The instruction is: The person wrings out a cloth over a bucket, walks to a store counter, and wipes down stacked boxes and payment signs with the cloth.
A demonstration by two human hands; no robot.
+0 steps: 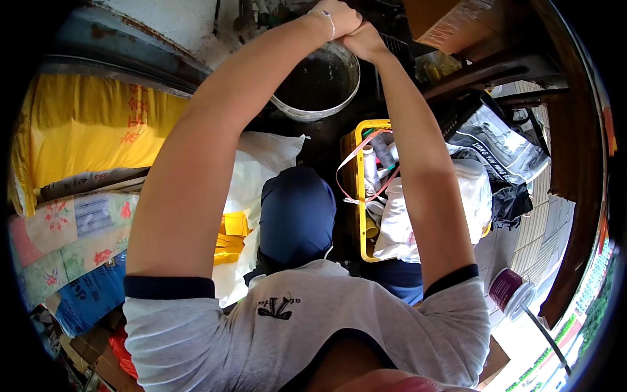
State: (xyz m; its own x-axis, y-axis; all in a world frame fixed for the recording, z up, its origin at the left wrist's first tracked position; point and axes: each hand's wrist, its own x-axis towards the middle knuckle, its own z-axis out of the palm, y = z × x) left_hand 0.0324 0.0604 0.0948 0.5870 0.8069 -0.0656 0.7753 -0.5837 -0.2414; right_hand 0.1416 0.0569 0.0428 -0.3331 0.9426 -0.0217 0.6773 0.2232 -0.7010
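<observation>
Both arms reach far forward to the top edge of the view, where my hands meet above a round basin (315, 115) with a pale rim and a dark inside. My left hand (339, 16), with a bracelet at the wrist, is closed in a fist. Touching it, my right hand (364, 41) is closed too, slightly lower and to the right. Whatever lies between the fingers is hidden or too small to name.
A yellow crate (360, 225) with spools (370, 168) and a white plastic bag (397, 225) stands at my right. Yellow sacks (98, 124) and patterned cloth (98, 225) lie left. A cardboard box (450, 26) and a black-and-white bag (499, 140) are at right.
</observation>
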